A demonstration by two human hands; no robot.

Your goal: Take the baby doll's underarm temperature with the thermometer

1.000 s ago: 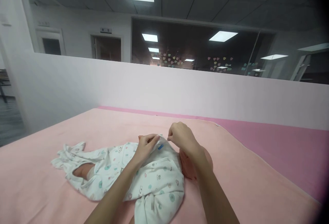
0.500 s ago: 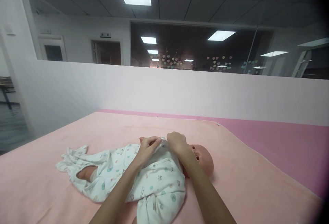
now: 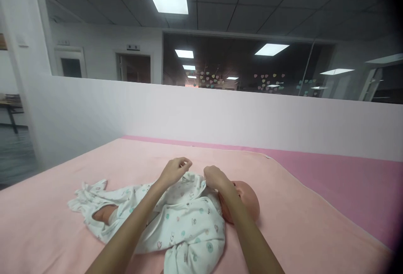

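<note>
A baby doll [image 3: 248, 200] lies on its back across the pink sheet, its head to the right. It wears a white printed onesie [image 3: 189, 228], whose far front edge is lifted near the chest. My right hand [image 3: 216, 177] is closed at the collar, pinching the cloth of the onesie beside the doll's chin. Just above the chest, my left hand [image 3: 175, 171] hovers with its fingers loosely curved and apart, holding nothing. Through an opening at the left, part of a doll leg [image 3: 105, 214] shows. My right forearm hides part of the doll's face.
The pink sheet [image 3: 299, 223] covers the surface, with a darker pink mat [image 3: 352, 181] beyond its right edge. A low white partition [image 3: 220, 114] runs along the back. At the far left stands a table [image 3: 11, 106].
My left hand has let go of the onesie's edge and moved up and left. My right hand stays at the collar. The view has tilted slightly upward.
</note>
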